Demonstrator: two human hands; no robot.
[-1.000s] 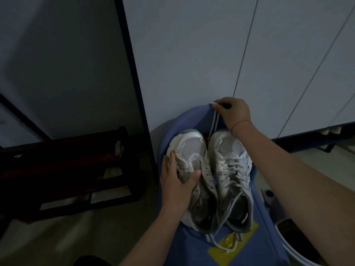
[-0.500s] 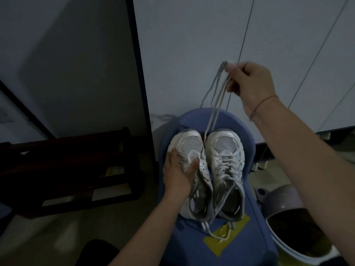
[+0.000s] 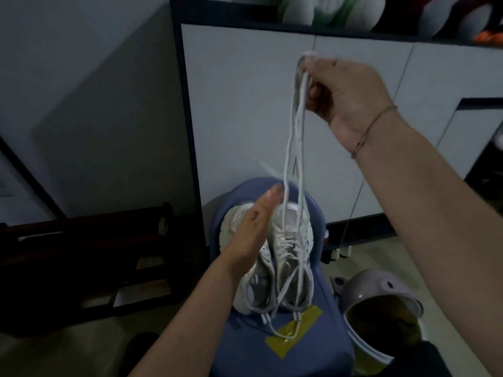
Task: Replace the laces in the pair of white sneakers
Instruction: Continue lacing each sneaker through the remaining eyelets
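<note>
The right hand (image 3: pixel 345 96) pinches a bunch of white laces (image 3: pixel 299 88) held high. The left hand (image 3: pixel 251 229), fingers straight, hovers over the white sneakers (image 3: pixel 292 240) on a blue seat (image 3: pixel 245 346).

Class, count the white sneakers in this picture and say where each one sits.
2. The left sneaker lies on the blue seat, partly behind the left hand. The right sneaker sits beside it, laced. The right hand holds loose laces above them. None looks hidden.
</note>
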